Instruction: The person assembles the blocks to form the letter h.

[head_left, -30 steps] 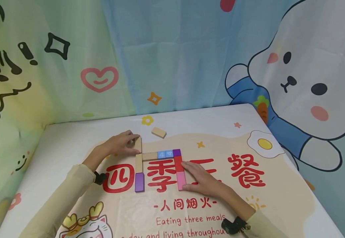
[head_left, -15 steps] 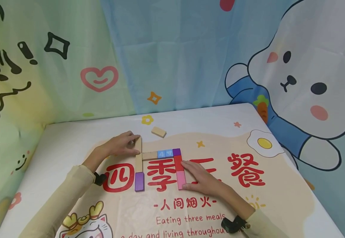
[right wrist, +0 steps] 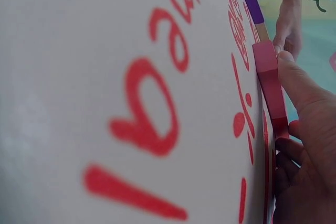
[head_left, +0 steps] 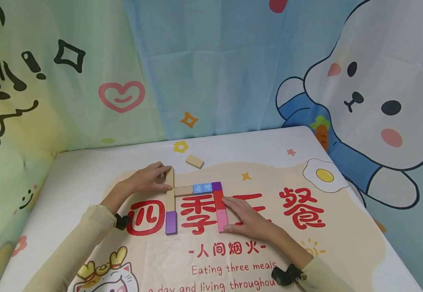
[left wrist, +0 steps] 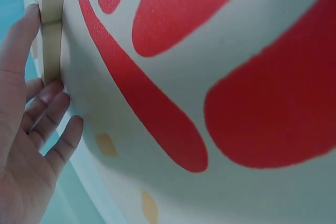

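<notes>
Several flat rectangular blocks lie joined in an H-like outline on the printed tablecloth. Its left column has two plain wooden blocks above a purple block. A plain wooden block and two blue numbered blocks form the crossbar. At right, a small dark purple block tops a red block and a pink block. My left hand touches the upper wooden block, thumb near the seam and fingertips at its far end. My right hand rests thumb and fingertips along the pink and red blocks' outer side.
One loose wooden block lies behind the outline. The tablecloth carries large red characters and cartoon prints. A printed curtain hangs behind the table's far edge.
</notes>
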Demonstrator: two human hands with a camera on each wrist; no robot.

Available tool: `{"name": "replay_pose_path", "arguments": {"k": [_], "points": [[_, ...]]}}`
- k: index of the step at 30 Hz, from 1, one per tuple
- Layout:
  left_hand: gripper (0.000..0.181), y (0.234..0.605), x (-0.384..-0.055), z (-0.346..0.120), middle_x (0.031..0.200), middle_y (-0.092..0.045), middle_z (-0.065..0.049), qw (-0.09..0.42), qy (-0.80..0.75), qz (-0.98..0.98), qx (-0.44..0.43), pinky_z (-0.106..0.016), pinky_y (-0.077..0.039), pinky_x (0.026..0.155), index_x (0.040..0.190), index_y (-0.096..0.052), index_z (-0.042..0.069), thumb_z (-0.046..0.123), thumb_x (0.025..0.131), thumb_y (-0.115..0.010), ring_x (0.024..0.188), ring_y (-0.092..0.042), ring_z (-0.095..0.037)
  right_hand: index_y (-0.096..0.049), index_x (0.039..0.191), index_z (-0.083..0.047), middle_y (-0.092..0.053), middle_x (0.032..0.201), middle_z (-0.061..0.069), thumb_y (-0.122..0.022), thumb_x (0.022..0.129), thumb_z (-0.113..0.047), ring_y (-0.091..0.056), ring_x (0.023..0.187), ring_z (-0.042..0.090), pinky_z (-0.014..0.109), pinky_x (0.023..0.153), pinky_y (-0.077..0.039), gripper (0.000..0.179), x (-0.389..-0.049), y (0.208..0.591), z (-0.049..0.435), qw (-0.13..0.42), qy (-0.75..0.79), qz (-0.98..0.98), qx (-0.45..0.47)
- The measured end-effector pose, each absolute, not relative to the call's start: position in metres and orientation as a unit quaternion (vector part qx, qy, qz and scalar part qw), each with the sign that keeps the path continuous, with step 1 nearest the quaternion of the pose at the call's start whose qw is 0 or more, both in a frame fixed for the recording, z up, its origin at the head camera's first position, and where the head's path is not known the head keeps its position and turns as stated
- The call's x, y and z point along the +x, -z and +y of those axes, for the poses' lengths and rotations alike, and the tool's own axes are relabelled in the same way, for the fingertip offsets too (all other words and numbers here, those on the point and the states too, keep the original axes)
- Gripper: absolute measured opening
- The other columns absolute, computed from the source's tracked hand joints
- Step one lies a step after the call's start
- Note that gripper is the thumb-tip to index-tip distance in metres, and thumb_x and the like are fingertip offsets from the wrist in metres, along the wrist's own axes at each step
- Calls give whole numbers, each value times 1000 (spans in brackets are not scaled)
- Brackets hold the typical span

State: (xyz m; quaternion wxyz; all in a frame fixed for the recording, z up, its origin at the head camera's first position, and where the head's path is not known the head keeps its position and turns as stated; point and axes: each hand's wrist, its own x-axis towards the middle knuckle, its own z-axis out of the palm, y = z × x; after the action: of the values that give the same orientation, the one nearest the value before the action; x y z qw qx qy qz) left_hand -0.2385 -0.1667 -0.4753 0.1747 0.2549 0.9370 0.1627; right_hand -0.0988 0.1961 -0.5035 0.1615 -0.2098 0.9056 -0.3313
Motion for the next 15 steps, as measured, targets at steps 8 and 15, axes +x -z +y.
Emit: {"name": "replay_pose_path", "arguments": {"k": [8,15], "points": [[87,472,-237,-163,129,-54,-12,190,-165,933,258,-46,-49,99,149,-36,7,53,83,-70,114,-51,-24,-30,153,-22,-31,158,5,-70,81,-53,-31,143,30,55,102,-46,88,-99,504,197,162,332,906,-209],[88,476,-235,-164,118,-57,-8,211,-202,922,255,-37,-50,92,150,-32,5,48,84,-71,105,-50,-20,-30,153,-22,-31,158,5,-69,82,-53,-31,143,29,55,103,-44,87,-100,504,197,162,333,905,-211]]}}
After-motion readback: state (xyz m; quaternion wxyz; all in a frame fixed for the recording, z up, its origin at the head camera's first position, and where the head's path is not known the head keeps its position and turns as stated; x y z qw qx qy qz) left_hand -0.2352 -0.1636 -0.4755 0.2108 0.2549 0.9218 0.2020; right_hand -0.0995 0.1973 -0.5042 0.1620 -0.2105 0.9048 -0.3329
